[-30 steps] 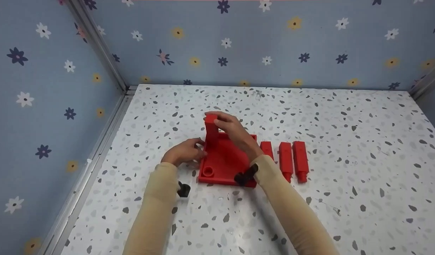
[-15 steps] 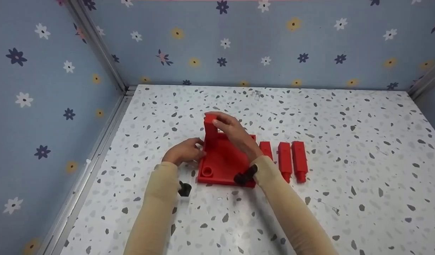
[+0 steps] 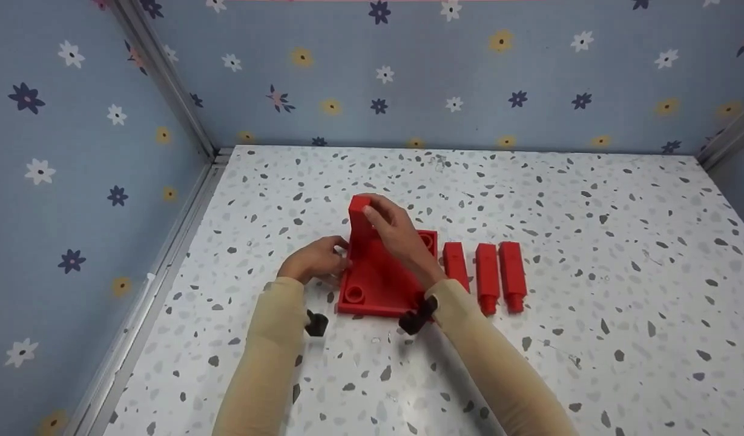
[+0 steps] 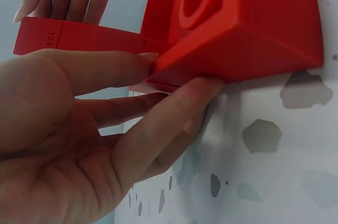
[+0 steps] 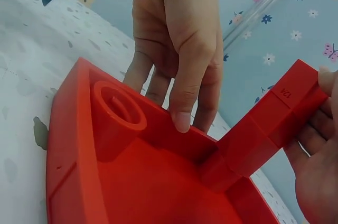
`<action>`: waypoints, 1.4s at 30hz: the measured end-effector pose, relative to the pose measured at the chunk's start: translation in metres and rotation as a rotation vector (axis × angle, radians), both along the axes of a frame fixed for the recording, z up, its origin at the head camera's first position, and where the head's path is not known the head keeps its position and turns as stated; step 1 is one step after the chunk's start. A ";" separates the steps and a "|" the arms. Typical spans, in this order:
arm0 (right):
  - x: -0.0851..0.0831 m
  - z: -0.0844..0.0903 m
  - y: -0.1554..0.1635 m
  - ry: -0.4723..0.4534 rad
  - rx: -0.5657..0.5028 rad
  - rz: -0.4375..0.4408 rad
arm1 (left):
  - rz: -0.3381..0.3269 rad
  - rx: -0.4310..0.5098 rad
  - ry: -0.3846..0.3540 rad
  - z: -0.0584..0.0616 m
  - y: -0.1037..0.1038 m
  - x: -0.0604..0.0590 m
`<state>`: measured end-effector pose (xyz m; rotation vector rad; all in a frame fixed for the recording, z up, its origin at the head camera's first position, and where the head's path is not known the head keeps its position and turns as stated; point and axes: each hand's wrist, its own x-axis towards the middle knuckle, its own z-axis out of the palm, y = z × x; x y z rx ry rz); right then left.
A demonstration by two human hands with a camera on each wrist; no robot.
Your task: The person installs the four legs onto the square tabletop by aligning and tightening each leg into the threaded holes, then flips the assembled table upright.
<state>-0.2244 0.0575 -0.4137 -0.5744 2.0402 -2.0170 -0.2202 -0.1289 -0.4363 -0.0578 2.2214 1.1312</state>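
Note:
A shallow square red base (image 3: pixel 378 311) with raised walls and round sockets (image 3: pixel 354 295) in its corners lies on the table. My left hand (image 3: pixel 316 260) grips its left wall, the thumb over the rim and the fingers outside, low against the wall in the left wrist view. A square red post (image 3: pixel 359 223) stands upright in the far left corner of the base; its lower end meets the socket in the right wrist view. My right hand (image 3: pixel 399 233) holds the post near its top, thumb on the near side and fingers behind. The post bears the marking "124" (image 5: pixel 285 93).
To the right of the base lie three more red posts: one (image 3: pixel 455 263) close to its wall, partly behind my right wrist, then another (image 3: pixel 487 275) and a third (image 3: pixel 513 272). Each of the latter two has a narrower round end toward me. Flowered panels (image 3: pixel 420 79) enclose the speckled table (image 3: pixel 589 303).
My right hand has shifted slightly down and right around the post, so more of its top and the base's far right socket show. My left hand and the base have stayed in place.

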 end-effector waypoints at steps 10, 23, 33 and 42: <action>-0.017 -0.026 -0.002 -0.011 0.005 -0.042 | -0.012 -0.027 0.005 -0.001 0.000 -0.001; -0.015 -0.035 -0.013 0.116 0.021 -0.183 | 0.008 -0.007 -0.006 -0.002 0.001 0.000; -0.014 -0.036 -0.012 0.104 0.011 -0.179 | -0.004 -0.067 -0.012 0.002 0.003 0.001; -0.016 -0.027 -0.005 0.022 -0.001 -0.101 | -0.015 -0.086 0.014 0.000 0.002 0.001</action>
